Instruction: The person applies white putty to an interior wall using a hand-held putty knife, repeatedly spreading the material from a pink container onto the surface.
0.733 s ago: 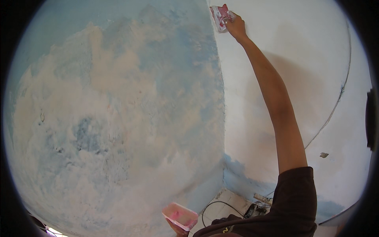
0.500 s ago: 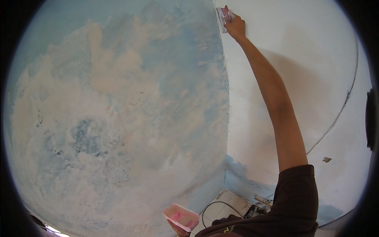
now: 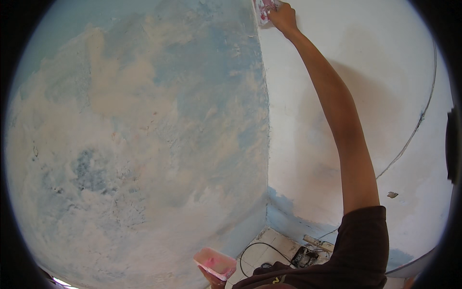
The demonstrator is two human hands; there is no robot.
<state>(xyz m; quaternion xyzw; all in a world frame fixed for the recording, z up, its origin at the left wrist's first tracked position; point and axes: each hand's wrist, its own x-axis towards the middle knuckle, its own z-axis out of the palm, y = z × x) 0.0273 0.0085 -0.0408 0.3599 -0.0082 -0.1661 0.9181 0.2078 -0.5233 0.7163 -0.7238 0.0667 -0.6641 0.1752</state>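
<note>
High up, my right hand (image 3: 285, 20) is closed on a putty scraper (image 3: 264, 11) smeared with white and pink. Its blade lies against the white wall (image 3: 308, 96), right beside the inner corner where the patchy blue wall (image 3: 207, 62) meets it. At the bottom, my left hand (image 3: 213, 279) grips a pink rectangular tub (image 3: 230, 270) from its underside and near side. Pinkish-white paste (image 3: 215, 263) lies inside the tub. Most of the left hand's fingers are hidden behind it.
A thin cable (image 3: 409, 144) hangs along the white wall, near a small chipped spot (image 3: 392, 195). Below, the tiled floor (image 3: 257, 253) holds a looping black cord (image 3: 245, 250), a dark box-like object (image 3: 304, 256) and a pale bar (image 3: 318, 243).
My right hand and the scraper have moved slightly up along the corner. The whole view has shifted a little, so the corner now appears further left. The tub stays in my left hand.
</note>
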